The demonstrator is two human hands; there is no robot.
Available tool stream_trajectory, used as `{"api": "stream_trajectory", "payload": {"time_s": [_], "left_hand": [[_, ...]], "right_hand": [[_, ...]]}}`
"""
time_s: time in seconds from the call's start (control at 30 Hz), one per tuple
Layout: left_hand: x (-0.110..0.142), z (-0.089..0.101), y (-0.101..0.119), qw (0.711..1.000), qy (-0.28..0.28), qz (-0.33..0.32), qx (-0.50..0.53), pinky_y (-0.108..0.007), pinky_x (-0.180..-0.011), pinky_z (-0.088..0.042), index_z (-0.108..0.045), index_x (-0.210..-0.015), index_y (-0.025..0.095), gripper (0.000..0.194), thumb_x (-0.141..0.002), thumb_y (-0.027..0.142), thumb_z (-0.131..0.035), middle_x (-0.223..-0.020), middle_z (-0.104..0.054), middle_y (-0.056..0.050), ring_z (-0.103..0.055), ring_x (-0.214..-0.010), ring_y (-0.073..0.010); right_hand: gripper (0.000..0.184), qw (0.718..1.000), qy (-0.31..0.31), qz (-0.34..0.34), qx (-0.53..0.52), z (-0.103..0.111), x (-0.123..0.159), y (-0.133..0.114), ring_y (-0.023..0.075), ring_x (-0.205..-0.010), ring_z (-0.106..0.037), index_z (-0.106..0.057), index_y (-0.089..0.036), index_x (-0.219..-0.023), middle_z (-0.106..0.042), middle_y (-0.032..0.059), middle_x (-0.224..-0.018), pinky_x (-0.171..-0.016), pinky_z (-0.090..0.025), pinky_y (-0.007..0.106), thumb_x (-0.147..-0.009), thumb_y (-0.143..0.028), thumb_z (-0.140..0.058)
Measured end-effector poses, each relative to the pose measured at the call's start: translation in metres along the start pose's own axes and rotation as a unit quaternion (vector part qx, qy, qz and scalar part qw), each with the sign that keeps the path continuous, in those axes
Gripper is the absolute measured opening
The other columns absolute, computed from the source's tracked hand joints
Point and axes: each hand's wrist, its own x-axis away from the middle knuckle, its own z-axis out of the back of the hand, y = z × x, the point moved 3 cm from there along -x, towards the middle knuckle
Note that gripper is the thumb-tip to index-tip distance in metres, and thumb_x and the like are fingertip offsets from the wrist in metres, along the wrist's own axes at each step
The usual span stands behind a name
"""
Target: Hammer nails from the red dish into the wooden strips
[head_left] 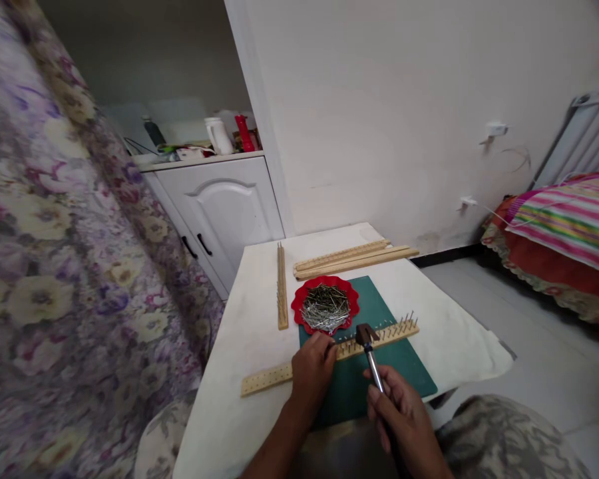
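My right hand (pixel 397 409) is wrapped round a claw hammer (pixel 373 362) with a silver shaft and a brown head. The head hovers over a perforated wooden strip (pixel 267 380) that lies slantwise on a green cutting mat (pixel 414 374). Nails (pixel 404 324) stand upright in the strip's right part, while bare holes show at its left end. At the strip's middle, my left hand (pixel 315 362) has its fingers pinched together; what they hold, if anything, is hidden. Just beyond it sits a red scalloped dish (pixel 298 313) heaped with loose nails (pixel 325 309).
One nailed wooden strip (pixel 282 299) lies at the white table's (pixel 234 346) left, and several strips (pixel 352 259) are stacked at its far side. A floral curtain (pixel 94 266) hangs left, near a white cabinet (pixel 227 199). A bed (pixel 574 219) stands to the right.
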Motion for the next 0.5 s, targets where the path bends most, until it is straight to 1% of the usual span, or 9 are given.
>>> {"api": "stream_trajectory", "payload": {"time_s": [0.13,0.27,0.37,0.5], "left_hand": [[-0.001,-0.002,-0.001,1.000,0.000,0.013,0.022,-0.021,-0.064,-0.037,-0.060,-0.077,0.021,0.013,-0.083,0.023,-0.049,-0.080,-0.061,0.000,-0.057,-0.077,-0.0132],[-0.002,-0.002,-0.001,0.999,-0.003,0.017,0.039,-0.021,-0.064,-0.036,-0.059,-0.074,0.020,0.013,-0.082,0.019,-0.049,-0.079,-0.060,0.001,-0.056,-0.074,-0.0118],[-0.002,-0.003,-0.002,0.998,-0.006,0.026,0.050,-0.020,-0.064,-0.036,-0.058,-0.075,0.020,0.012,-0.082,0.018,-0.048,-0.079,-0.060,0.001,-0.056,-0.074,-0.0118],[-0.002,-0.005,-0.005,0.998,-0.015,0.032,0.054,-0.020,-0.064,-0.036,-0.057,-0.075,0.020,0.011,-0.081,0.018,-0.049,-0.079,-0.059,0.001,-0.056,-0.076,-0.0123]], "right_hand": [[0.034,0.999,-0.042,-0.015,-0.025,-0.008,-0.002,-0.001,0.0010,-0.027,-0.036,-0.050,-0.018,-0.096,-0.058,-0.0072,-0.054,-0.030,-0.019,0.012,-0.084,-0.050,-0.055],[0.034,0.996,-0.078,-0.036,-0.035,-0.019,-0.008,-0.002,0.0009,-0.026,-0.036,-0.049,-0.018,-0.095,-0.059,-0.0070,-0.053,-0.029,-0.017,0.012,-0.085,-0.050,-0.053],[0.035,0.995,-0.084,-0.034,-0.029,-0.025,-0.013,0.000,0.0009,-0.026,-0.036,-0.049,-0.017,-0.097,-0.059,-0.0069,-0.054,-0.029,-0.018,0.013,-0.085,-0.050,-0.052],[0.033,0.996,-0.079,-0.030,-0.008,-0.027,-0.017,0.004,0.0006,-0.027,-0.036,-0.049,-0.018,-0.098,-0.059,-0.0067,-0.057,-0.029,-0.019,0.012,-0.088,-0.049,-0.050]]}}
